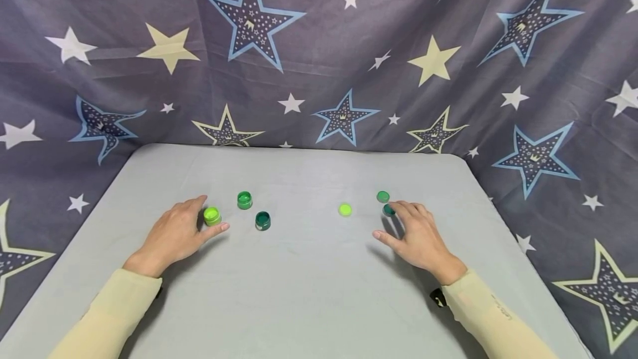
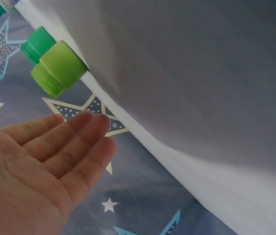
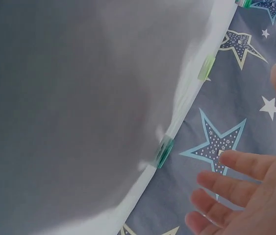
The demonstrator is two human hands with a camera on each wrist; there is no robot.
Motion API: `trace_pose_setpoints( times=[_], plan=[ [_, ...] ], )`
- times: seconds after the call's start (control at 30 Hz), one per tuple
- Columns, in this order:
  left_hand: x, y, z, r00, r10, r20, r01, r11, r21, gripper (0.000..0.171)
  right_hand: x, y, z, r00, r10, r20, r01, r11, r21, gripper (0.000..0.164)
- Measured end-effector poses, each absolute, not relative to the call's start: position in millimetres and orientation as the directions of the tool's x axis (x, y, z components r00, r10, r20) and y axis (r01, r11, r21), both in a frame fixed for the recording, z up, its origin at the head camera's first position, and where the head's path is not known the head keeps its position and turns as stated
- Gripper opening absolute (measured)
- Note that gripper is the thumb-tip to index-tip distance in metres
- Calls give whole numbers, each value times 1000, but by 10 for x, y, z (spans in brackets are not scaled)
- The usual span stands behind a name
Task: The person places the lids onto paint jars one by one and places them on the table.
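Plainly empty, fingers spread, left hand (image 1: pixel 174 231) hung beside an open lime-green round jar (image 1: pixel 212 216), right hand (image 1: pixel 420 240) near a dark-green disc lid (image 1: pixel 387 211); a low sweep could have tipped the jar.

Three green jars (image 1: pixel 244 200), open, upright, lids (image 1: pixel 345 210) at right

The head view looks forward and down from above the near side of the table (image 1: pixel 309 292), far enough back to take in both hands and the starry curtain (image 1: pixel 299 21). The left-wrist view sits close beside the left hand (image 1: pixel 176 231), low and rolled over, facing the curtain; it shares the lime-green jar (image 1: pixel 212 217) with the head view. The right-wrist view, likewise low and rolled beside the right hand (image 1: pixel 418 240), shares the lime-green lid (image 1: pixel 345 210).
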State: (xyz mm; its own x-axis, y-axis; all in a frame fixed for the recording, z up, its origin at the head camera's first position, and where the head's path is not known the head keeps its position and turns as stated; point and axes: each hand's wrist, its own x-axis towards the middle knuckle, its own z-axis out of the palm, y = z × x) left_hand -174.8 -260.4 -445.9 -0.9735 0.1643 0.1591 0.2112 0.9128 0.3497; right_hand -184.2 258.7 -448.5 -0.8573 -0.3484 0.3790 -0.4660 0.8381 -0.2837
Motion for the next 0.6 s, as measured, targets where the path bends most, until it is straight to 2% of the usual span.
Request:
trace_pose_setpoints(
  times=[0.6],
  plan=[
    [-1817, -2560, -4482, -973, 177, 148, 221, 903, 369, 82, -1876, 2395, -4490, -862, -363, 354, -476, 820, -317, 83]
  ],
)
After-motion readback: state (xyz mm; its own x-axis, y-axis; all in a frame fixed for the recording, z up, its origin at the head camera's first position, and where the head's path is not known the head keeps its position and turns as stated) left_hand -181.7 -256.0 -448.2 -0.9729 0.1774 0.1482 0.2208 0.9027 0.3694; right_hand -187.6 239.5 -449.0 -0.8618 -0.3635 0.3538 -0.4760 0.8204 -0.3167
